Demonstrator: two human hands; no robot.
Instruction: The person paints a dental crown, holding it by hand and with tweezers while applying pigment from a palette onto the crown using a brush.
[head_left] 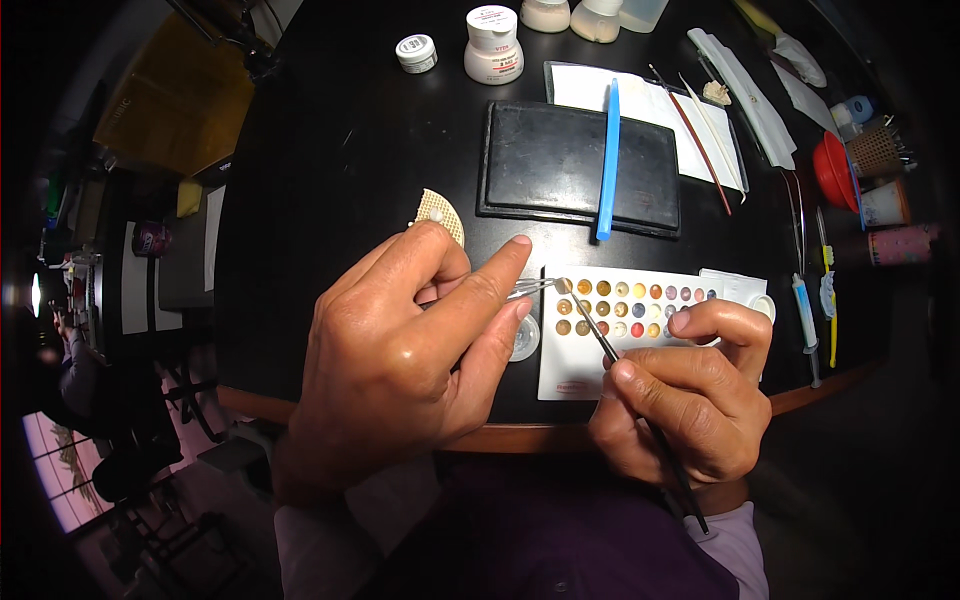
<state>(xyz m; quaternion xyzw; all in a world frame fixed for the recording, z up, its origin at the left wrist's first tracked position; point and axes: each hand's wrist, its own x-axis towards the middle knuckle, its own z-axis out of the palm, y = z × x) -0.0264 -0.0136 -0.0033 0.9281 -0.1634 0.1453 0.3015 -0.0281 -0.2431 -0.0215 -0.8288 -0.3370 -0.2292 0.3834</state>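
Observation:
My left hand (395, 345) is closed round a pair of metal tweezers (528, 287), its index finger stretched out along them. At the tweezers' tips sits a small tooth-coloured piece, like a dental crown (563, 286), too small to make out fully. Between thumb and fingers, my right hand (690, 405) grips a thin dark-handled brush (645, 415), and the brush tip meets or nearly meets the small piece. Under both tips lies a white palette (568, 370) with rows of coloured wells. Partly behind my left hand are a beige honeycomb tray (445, 213) and a small clear dish (523, 340).
A black lidded box (570, 160) carries a blue stick (609, 160). Behind it, a white pad (650, 95) holds brushes (700, 140). Jars (493, 55) stand at the back. A red bowl (833, 172) and a syringe (805, 315) are at the right. The wooden table edge (520, 437) runs in front.

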